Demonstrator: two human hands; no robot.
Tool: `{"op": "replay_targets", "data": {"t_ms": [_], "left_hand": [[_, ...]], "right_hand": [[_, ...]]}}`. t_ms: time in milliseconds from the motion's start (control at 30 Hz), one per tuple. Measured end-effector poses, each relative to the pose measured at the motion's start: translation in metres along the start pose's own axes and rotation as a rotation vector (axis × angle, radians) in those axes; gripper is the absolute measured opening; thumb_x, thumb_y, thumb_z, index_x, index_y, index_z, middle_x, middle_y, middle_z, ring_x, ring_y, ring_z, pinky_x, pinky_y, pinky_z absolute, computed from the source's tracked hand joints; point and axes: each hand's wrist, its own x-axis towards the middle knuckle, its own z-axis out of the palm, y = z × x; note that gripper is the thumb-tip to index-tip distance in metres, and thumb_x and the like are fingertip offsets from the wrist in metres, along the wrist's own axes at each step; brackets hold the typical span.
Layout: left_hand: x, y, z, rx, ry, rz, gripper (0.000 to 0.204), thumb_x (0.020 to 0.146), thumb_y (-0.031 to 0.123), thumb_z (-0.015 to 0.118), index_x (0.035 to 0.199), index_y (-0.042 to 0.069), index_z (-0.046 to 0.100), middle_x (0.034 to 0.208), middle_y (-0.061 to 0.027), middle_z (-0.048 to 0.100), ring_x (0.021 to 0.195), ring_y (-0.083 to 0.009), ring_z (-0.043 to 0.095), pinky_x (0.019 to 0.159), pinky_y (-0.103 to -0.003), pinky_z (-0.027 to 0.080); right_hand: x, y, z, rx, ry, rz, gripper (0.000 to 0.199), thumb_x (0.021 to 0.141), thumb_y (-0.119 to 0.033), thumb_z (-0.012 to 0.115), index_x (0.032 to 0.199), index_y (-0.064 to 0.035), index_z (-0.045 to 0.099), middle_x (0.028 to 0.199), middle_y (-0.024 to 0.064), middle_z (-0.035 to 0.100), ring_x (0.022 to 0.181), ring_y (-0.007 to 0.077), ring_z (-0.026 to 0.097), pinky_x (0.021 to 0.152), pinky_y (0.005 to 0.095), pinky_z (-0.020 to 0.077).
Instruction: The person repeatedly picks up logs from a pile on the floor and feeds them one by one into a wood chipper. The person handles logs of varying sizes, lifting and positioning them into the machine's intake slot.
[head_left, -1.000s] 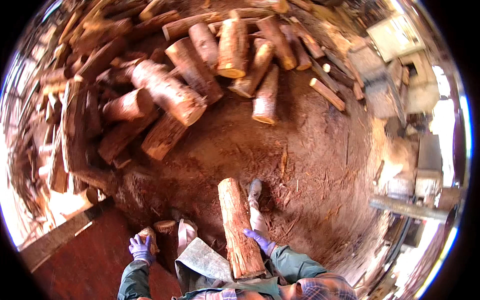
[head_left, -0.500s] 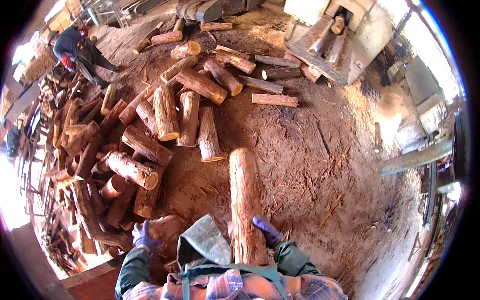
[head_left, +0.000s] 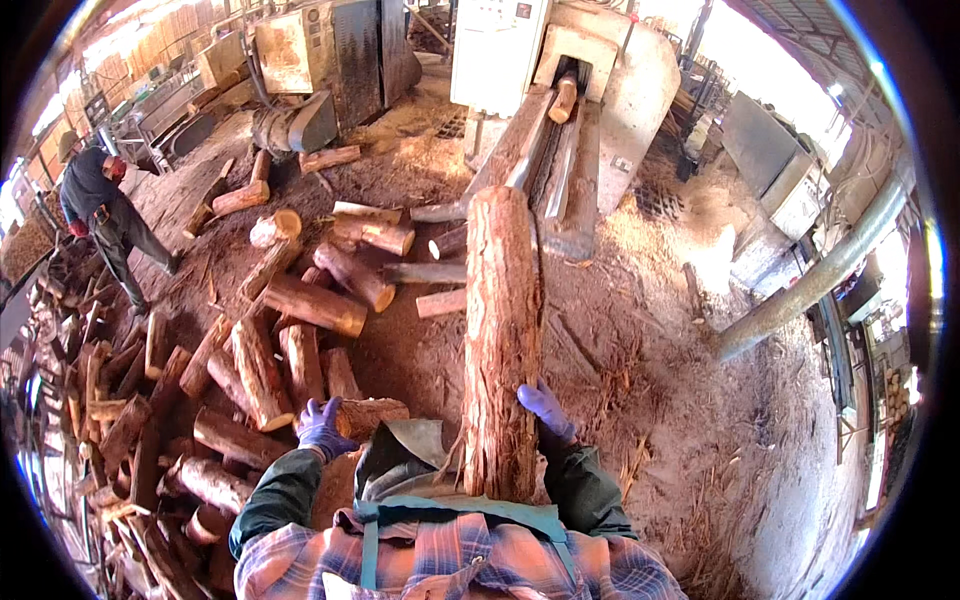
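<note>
A long, rough-barked log (head_left: 502, 330) stands up in front of my chest, tilted away from me, its upper end toward the machine. Its lower end meets my apron (head_left: 465, 503). My right hand (head_left: 546, 405), in a purple glove, is closed against the log's right side, the palm partly hidden. My left hand (head_left: 325, 430), gloved alike, curls its fingers at the left side of a shorter log (head_left: 373, 413). That log's lower part is largely hidden by a grey-green flap of the apron and by my sleeve.
Logs (head_left: 262, 375) lie heaped at left, with several more (head_left: 320, 303) scattered ahead. A machine with a sloping trough (head_left: 578, 190) stands ahead, a small log (head_left: 564, 98) at its opening. Another person (head_left: 115, 215) stands far left. A thick pipe (head_left: 815, 275) slants at right.
My view has lifted, bringing more of the machine into sight. The long log rises higher in front of me. My left hand is raised with the shorter log beside it. The other person has straightened up.
</note>
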Motion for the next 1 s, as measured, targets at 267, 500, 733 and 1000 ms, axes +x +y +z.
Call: {"op": "replay_targets", "data": {"t_ms": [267,500,733,1000], "left_hand": [[0.15,0.096,-0.065,0.198,-0.201,0.087,0.113,0.051,0.052,0.089,0.147,0.033,0.035,0.15,-0.0212,0.027,0.132,-0.0468,0.036,0.1,-0.059,0.043],[0.205,0.144,-0.076,0.2,-0.184,0.02,0.107,0.053,0.05,0.089,0.145,0.035,0.036,0.147,-0.0198,0.03,0.13,-0.0467,0.036,0.097,-0.061,0.043],[0.212,0.203,-0.109,0.11,-0.247,-0.344,0.112,0.051,0.051,0.089,0.147,0.036,0.034,0.152,-0.0226,0.023,0.138,-0.0492,0.026,0.105,-0.059,0.038],[0.189,0.195,-0.107,-0.05,0.05,-0.25,0.114,0.051,0.06,0.088,0.147,0.022,0.038,0.148,-0.0328,0.031,0.135,-0.0511,0.034,0.107,-0.057,0.038]], "right_hand": [[0.185,-0.203,0.025,-0.134,0.188,-0.167,0.065,0.089,-0.033,0.068,0.142,-0.0033,0.045,0.128,0.0061,0.057,0.115,0.0178,0.056,0.1,0.0335,0.0454],[0.464,-0.386,-0.101,-0.422,0.112,-0.435,0.075,0.086,-0.046,0.067,0.142,0.0007,0.048,0.147,0.0134,0.048,0.137,0.0255,0.042,0.116,0.0342,0.0288],[0.665,-0.314,-0.163,-1.73,0.818,-0.052,0.074,0.089,-0.047,0.053,0.153,-0.0147,0.034,0.163,0.008,0.021,0.147,0.0387,0.023,0.119,0.0477,0.0217],[0.59,-0.267,-0.083,-1.284,0.033,-0.856,0.05,0.088,-0.028,0.066,0.131,-0.0042,0.054,0.132,0.0224,0.056,0.121,0.0384,0.054,0.105,0.0435,0.0432]]}}
